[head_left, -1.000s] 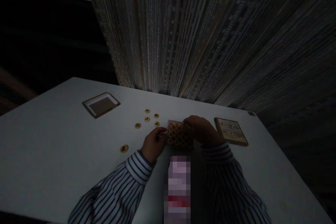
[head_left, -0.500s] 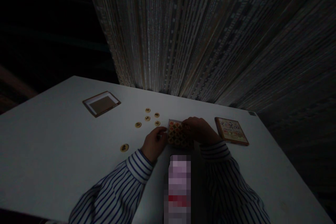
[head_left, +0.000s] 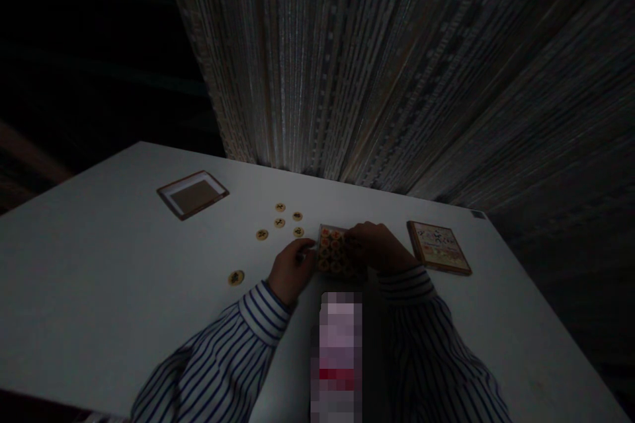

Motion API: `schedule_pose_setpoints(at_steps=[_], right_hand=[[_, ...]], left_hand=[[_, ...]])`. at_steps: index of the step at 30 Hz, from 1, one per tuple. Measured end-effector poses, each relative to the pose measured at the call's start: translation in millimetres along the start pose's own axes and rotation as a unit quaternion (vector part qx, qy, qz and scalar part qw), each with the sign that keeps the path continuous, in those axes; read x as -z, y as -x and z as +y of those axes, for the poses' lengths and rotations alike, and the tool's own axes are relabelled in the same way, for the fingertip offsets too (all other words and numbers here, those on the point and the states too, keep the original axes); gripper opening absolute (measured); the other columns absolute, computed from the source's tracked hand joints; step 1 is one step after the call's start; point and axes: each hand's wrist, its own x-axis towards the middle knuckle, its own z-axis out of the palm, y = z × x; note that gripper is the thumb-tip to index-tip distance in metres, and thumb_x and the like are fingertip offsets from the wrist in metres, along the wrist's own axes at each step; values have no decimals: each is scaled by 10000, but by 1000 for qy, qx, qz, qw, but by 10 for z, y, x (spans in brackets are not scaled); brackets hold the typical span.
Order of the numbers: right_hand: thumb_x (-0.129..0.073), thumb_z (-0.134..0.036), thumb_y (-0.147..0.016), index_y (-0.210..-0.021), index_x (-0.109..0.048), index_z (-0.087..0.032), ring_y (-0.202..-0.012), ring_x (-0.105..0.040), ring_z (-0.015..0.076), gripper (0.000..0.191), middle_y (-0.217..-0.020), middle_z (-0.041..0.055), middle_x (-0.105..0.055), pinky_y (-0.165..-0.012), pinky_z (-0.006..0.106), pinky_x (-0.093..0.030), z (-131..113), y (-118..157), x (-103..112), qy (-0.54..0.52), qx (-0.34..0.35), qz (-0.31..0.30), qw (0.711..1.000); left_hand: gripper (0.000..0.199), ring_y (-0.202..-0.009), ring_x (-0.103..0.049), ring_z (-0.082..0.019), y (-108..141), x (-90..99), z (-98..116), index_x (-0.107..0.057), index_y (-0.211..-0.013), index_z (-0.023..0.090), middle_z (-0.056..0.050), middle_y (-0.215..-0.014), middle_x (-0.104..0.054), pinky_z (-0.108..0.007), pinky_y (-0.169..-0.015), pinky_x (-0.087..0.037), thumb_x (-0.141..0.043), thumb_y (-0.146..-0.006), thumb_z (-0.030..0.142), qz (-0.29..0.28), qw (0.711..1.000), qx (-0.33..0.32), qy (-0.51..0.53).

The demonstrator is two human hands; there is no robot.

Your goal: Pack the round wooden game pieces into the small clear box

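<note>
A clear box [head_left: 322, 230] filled with rows of round xiangqi pieces [head_left: 333, 251] stands on the table in front of me. My left hand [head_left: 292, 269] grips the box's left edge, thumb and fingers closed. Over the right part of the box is my right hand [head_left: 377, 246], its fingers bent down onto the pieces; what they pinch is hidden. Several loose xiangqi pieces [head_left: 279, 223] lie to the left, with one piece [head_left: 236, 277] lying apart, nearer me.
At the back left of the white table [head_left: 124, 264] lies an open rectangular lid or tray [head_left: 193, 195] with a brown border. A flat printed box cover [head_left: 440, 247] rests to the right. Behind the table hangs a striped curtain [head_left: 317, 79].
My right fingers have shifted very slightly over the box. My left hand and the loose pieces stay put; the whole view has moved a little.
</note>
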Motion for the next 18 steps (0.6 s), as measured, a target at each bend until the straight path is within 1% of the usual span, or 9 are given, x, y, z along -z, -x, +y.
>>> schedule_pose_setpoints(at_steps=[4, 8, 18], right_hand=[[-433, -317, -848, -994, -623, -203, -898, -576, 220, 266, -969, 88, -652, -707, 321, -403, 2, -3, 0, 8, -3, -8, 1000], [-430, -316, -850, -989, -621, -201, -905, -575, 222, 263, -972, 88, -649, -708, 322, -405, -1, -6, 3, 8, -3, -15, 1000], [-437, -302, -843, -987, -618, -202, -901, -578, 217, 252, -969, 91, -650, -695, 313, -406, 2, -6, -1, 6, -2, -26, 1000]], left_hand=[[263, -656, -609, -156, 2, 5, -6, -610, -945, 154, -61, -818, -672, -290, -623, -496, -464, -771, 285, -4, 1000, -2, -8], [261, -686, -611, -160, 4, 14, 11, -614, -939, 149, -70, -845, -677, -296, -650, -496, -469, -764, 276, -2, 1000, -1, -9], [248, -657, -605, -151, 8, 8, -1, -623, -927, 157, -59, -831, -676, -279, -616, -494, -485, -755, 269, 5, 1000, -2, -13]])
